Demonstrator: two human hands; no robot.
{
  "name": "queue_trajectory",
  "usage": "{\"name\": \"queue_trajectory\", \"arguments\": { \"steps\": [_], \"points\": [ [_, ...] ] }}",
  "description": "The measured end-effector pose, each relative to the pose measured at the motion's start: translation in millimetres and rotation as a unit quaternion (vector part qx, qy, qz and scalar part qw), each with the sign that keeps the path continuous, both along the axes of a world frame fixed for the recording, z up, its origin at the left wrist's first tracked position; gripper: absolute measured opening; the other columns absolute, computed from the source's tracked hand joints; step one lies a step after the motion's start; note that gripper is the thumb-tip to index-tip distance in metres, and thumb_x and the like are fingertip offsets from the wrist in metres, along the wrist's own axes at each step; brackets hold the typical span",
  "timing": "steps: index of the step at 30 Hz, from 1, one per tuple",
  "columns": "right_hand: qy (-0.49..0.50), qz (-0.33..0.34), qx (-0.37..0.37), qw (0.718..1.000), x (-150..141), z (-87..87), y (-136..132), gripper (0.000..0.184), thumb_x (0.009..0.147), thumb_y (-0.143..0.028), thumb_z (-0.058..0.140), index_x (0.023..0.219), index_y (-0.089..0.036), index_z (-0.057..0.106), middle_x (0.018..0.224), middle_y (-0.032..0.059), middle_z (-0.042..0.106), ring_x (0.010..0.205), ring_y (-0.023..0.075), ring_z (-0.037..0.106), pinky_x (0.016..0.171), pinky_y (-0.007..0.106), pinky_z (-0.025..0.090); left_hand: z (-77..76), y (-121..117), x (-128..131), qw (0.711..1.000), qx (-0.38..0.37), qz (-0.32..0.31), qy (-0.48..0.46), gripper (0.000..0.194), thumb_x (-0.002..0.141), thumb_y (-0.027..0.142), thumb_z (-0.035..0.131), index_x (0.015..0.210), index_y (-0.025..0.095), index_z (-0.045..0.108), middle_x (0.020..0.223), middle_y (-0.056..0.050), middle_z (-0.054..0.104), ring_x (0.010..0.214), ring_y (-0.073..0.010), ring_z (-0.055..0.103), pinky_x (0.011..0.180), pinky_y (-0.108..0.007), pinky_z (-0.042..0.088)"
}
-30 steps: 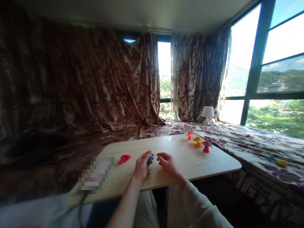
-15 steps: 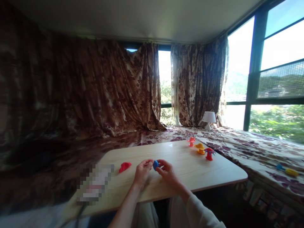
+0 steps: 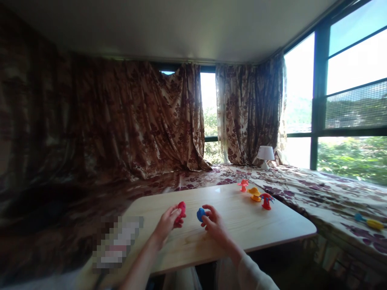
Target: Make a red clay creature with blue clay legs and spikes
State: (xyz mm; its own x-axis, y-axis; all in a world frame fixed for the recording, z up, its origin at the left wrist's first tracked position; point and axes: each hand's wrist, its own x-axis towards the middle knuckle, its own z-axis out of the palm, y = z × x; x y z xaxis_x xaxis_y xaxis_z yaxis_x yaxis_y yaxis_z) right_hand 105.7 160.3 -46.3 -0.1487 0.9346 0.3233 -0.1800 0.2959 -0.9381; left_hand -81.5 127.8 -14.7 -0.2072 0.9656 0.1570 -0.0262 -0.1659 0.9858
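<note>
A red lump that looks like modelling clay (image 3: 182, 209) is pinched in my left hand (image 3: 169, 220), its upper part showing above the fingers. To the right, a blue lump of the same look (image 3: 200, 214) is gripped between the thumb and fingers of my right hand (image 3: 213, 222). Both hands hover just over the light wooden table (image 3: 193, 249), a small gap between the two lumps. At the table's far right stand a pinkish-red figure (image 3: 243, 185), a yellow-orange figure (image 3: 254, 194) and a red figure with blue spikes (image 3: 266, 201), each on a base.
A blurred-out flat object (image 3: 117, 243) lies on the table's left side. Beyond the table, a floral cloth (image 3: 223, 171) bears a white lamp (image 3: 265, 155). A blue-and-yellow item (image 3: 373, 223) lies on the cloth at right.
My left hand has moved left and taken the red lump up off the table. My right hand still holds the blue lump, now turned a little. The view has tilted slightly upward.
</note>
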Motion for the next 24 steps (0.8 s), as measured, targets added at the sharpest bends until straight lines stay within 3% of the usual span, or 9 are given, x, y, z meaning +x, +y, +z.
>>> {"name": "queue_trajectory", "arguments": {
  "steps": [3, 6, 12, 19, 24],
  "points": [
    [0.008, 0.012, 0.003, 1.000, 0, 1.4, -1, 0.034, 0.067, -0.033, 0.065, 0.096, -0.017, 0.057, 0.074, 0.0009, 0.065, 0.054, 0.0131, 0.059, 0.046, 0.022, 0.042, -10.9, -2, 30, 0.999, 0.010, -0.029, 0.011, 0.043, 0.070, 0.041, 0.068, 0.102, 0.013, 0.064, 0.081, -0.009, 0.072, 0.065, -0.0167, 0.061, 0.059, -0.027, 0.046],
    [0.022, -0.005, -0.003, 1.000, 0, 1.6, -1, 0.043, 0.065, -0.034, 0.068, 0.103, -0.017, 0.057, 0.079, 0.0024, 0.066, 0.056, 0.0133, 0.059, 0.049, 0.023, 0.044, -20.8, -3, 43, 0.997, 0.053, -0.029, 0.042, 0.051, 0.070, 0.047, 0.066, 0.107, 0.012, 0.063, 0.083, -0.008, 0.071, 0.072, -0.0175, 0.061, 0.068, -0.029, 0.047],
    [-0.010, -0.002, 0.014, 1.000, 0, 2.4, 0, 0.037, 0.065, -0.036, 0.069, 0.094, -0.013, 0.064, 0.079, 0.0055, 0.067, 0.058, 0.0142, 0.059, 0.051, 0.025, 0.045, -24.2, -5, 45, 0.991, 0.089, -0.029, 0.093, 0.054, 0.072, 0.051, 0.062, 0.109, 0.011, 0.062, 0.088, -0.009, 0.072, 0.080, -0.0220, 0.063, 0.074, -0.032, 0.048],
    [-0.005, -0.028, 0.004, 1.000, -3, -0.6, 5, 0.035, 0.062, -0.041, 0.071, 0.083, -0.013, 0.063, 0.069, 0.0022, 0.063, 0.052, 0.0128, 0.055, 0.048, 0.024, 0.044, -24.4, -5, 48, 0.987, 0.111, -0.054, 0.104, 0.049, 0.073, 0.046, 0.063, 0.110, 0.014, 0.063, 0.114, -0.013, 0.068, 0.100, -0.0252, 0.063, 0.089, -0.036, 0.046],
    [-0.006, -0.021, 0.007, 1.000, -3, -1.7, 3, 0.030, 0.067, -0.041, 0.066, 0.080, -0.014, 0.062, 0.069, 0.0020, 0.063, 0.053, 0.0129, 0.055, 0.048, 0.024, 0.046, -21.9, -6, 49, 0.985, 0.103, -0.051, 0.127, 0.048, 0.075, 0.047, 0.061, 0.109, 0.012, 0.063, 0.110, -0.013, 0.069, 0.096, -0.0253, 0.064, 0.086, -0.035, 0.048]
  ]
}}
